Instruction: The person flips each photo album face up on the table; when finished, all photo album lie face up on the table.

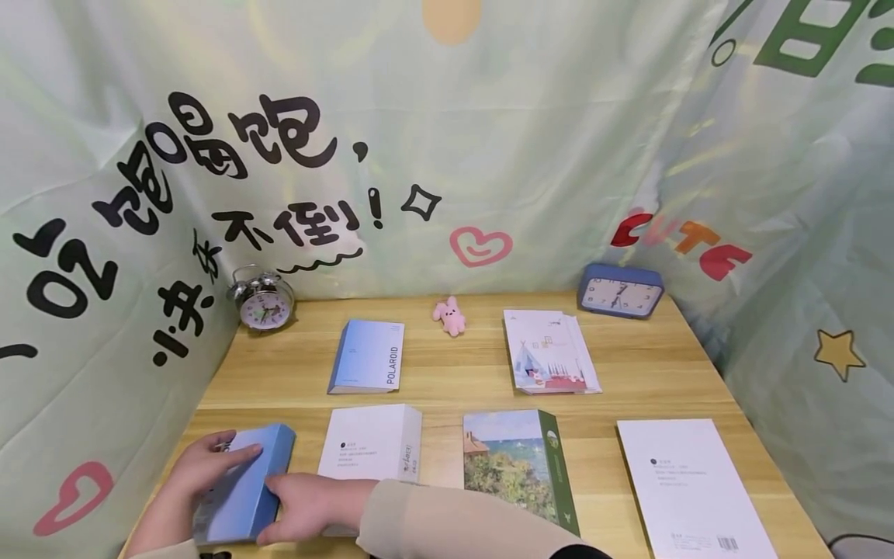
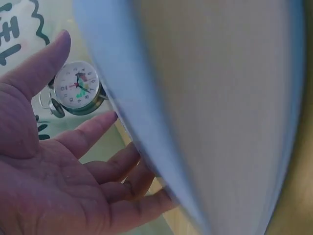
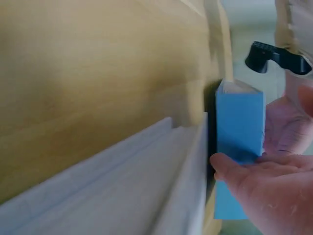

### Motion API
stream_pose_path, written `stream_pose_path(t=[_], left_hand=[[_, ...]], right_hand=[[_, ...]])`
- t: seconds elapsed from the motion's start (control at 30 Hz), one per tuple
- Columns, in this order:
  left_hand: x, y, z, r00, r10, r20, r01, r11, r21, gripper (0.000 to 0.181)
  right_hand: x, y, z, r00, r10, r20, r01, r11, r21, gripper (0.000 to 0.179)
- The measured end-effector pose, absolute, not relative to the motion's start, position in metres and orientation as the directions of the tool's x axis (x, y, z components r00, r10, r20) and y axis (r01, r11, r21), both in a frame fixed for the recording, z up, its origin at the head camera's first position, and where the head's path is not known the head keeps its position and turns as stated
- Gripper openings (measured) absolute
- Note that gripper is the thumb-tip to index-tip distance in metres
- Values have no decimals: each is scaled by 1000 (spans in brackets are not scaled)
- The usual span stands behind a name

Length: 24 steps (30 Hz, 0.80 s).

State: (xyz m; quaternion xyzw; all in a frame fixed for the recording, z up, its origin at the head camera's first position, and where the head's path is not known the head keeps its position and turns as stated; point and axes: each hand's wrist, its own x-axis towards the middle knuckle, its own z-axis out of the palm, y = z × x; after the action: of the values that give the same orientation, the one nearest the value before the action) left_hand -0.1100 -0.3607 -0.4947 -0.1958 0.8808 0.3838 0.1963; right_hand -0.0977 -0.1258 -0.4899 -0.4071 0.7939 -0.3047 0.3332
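Observation:
Toward the near left of the table, a thick blue book (image 1: 240, 497) lies between both hands. My left hand (image 1: 206, 466) rests on its cover from the left, thumb reaching across the top. In the left wrist view the fingers (image 2: 115, 164) of this hand are extended, with their tips at the blue cover, and the page block faces the camera. On the right side, my right hand (image 1: 307, 501) grips the book at its spine. The right wrist view shows a digit of that hand (image 3: 264, 181) lying across the blue spine (image 3: 239, 122).
A white book (image 1: 370, 439) lies just right of the hands, partly behind the right sleeve (image 1: 447, 516). Beyond are a landscape-cover book (image 1: 503, 458), a white book (image 1: 691, 481), a Polaroid book (image 1: 370, 353), an illustrated book (image 1: 545, 349), a pink plush (image 1: 450, 316), and two clocks (image 1: 265, 303) (image 1: 620, 291).

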Motion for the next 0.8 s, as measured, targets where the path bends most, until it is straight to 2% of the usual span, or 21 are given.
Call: stream_pose_path(t=[0.2,0.4,0.53,0.67,0.8], left_hand=[[-108,-364,-492,-803,-134,-581,-564,487,667,102],[-106,-356,-486,-832,-67,-551,-530,393,752,94],[-104,-351,-485,-840,3,-543,-517,303,801,83],[-101,-351,-485,-830,70,-553,-513,296,806,77],[-101,-352,-484,-830,91,-550,-503,303,809,74]], right_hand=[[-96,-118,-479,-482,-843,-238,-484,482,-730,78],[-92,-112,-469,-499,-856,-134,-581,445,-681,76],[-90,-110,-462,-500,-865,-50,-663,419,-620,72],[-88,-109,-458,-477,-879,-20,-697,392,-601,70],[-87,-107,-462,-478,-878,-10,-662,367,-653,68]])
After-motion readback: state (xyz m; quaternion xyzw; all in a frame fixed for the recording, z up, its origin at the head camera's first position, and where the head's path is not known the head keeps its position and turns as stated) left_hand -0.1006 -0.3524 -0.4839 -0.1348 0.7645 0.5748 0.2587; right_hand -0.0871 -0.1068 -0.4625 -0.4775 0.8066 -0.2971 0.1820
